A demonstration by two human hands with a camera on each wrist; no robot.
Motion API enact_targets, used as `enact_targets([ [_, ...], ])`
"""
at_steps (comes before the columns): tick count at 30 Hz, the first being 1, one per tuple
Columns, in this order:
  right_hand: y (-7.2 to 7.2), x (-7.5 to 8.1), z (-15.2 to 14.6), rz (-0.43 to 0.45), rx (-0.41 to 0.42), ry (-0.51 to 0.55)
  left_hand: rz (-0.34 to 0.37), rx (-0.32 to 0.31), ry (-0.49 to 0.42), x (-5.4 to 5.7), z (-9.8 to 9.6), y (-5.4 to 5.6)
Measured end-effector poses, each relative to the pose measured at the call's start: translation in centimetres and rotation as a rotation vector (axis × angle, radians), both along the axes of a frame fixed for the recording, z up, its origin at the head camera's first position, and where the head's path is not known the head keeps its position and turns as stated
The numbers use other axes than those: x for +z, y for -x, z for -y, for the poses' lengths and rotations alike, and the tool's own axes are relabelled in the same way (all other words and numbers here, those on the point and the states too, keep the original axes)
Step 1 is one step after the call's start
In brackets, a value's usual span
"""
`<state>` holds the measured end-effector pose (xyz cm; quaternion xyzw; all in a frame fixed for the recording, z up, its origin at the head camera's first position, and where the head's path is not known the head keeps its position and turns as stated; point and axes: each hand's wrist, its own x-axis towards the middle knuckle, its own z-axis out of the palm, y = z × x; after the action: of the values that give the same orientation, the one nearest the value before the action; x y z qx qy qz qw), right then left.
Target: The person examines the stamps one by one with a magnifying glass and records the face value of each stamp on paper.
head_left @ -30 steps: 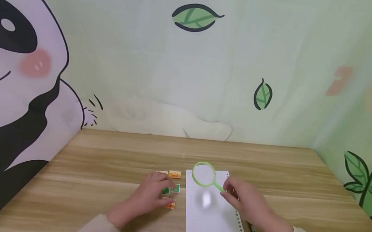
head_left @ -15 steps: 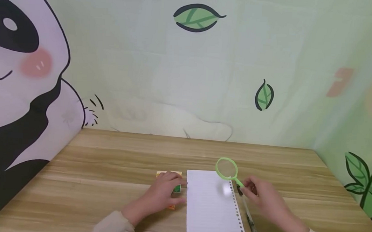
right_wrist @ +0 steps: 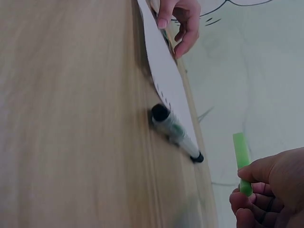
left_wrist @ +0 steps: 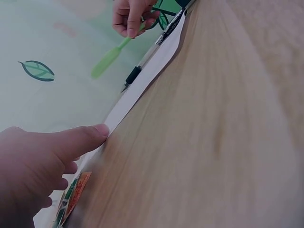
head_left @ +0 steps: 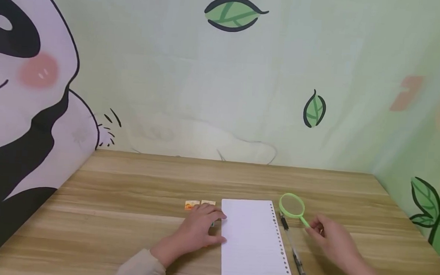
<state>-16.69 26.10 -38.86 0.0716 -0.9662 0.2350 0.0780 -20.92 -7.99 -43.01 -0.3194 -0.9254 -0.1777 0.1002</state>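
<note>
My right hand point(head_left: 335, 240) pinches the handle end of a light green magnifying glass point(head_left: 292, 205), raised above the table right of the pen. In the right wrist view the green handle point(right_wrist: 241, 151) shows between thumb and fingers. My left hand point(head_left: 198, 227) lies at the left edge of a white lined sheet of paper point(head_left: 255, 243), its thumb and fingertips right at that edge. In the left wrist view the thumb point(left_wrist: 83, 141) reaches out to the sheet. Small orange stamp-like cards point(head_left: 192, 205) show behind the left hand, and it mostly hides a green one.
A black-and-clear pen point(head_left: 292, 246) lies along the punched right edge of the paper. The wooden table point(head_left: 135, 191) ends at a printed cloth backdrop point(head_left: 164, 68) with a panda and leaves.
The right hand has carried the magnifying glass rightward, from over the paper to beyond the pen. The left hand has shifted right from over the small cards to the paper's left edge.
</note>
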Motion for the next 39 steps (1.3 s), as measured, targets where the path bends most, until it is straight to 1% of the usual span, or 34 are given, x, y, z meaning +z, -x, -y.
enact_targets([
  [4,-0.1,-0.4,-1.0,-0.015,-0.004,-0.021,-0.004,0.004,-0.018,0.0,0.1,-0.1],
  [12,-0.4,-0.9,-2.2,0.006,-0.016,-0.058,-0.012,-0.004,-0.035,0.1,0.3,-0.2],
  [19,-0.6,-1.3,-2.4,0.071,-0.039,-0.07,0.007,-0.009,-0.026,0.1,0.2,-0.2],
  [23,-0.6,-1.6,-2.5,0.089,-0.051,-0.08,0.008,-0.013,-0.028,0.0,0.1,-0.2],
  [32,-0.6,-1.9,-2.6,0.06,-0.059,-0.098,0.037,-0.018,-0.045,0.0,0.1,-0.1],
  [39,-0.5,-1.7,-2.6,0.079,-0.051,-0.114,0.024,-0.015,-0.035,-0.1,0.2,-0.1],
])
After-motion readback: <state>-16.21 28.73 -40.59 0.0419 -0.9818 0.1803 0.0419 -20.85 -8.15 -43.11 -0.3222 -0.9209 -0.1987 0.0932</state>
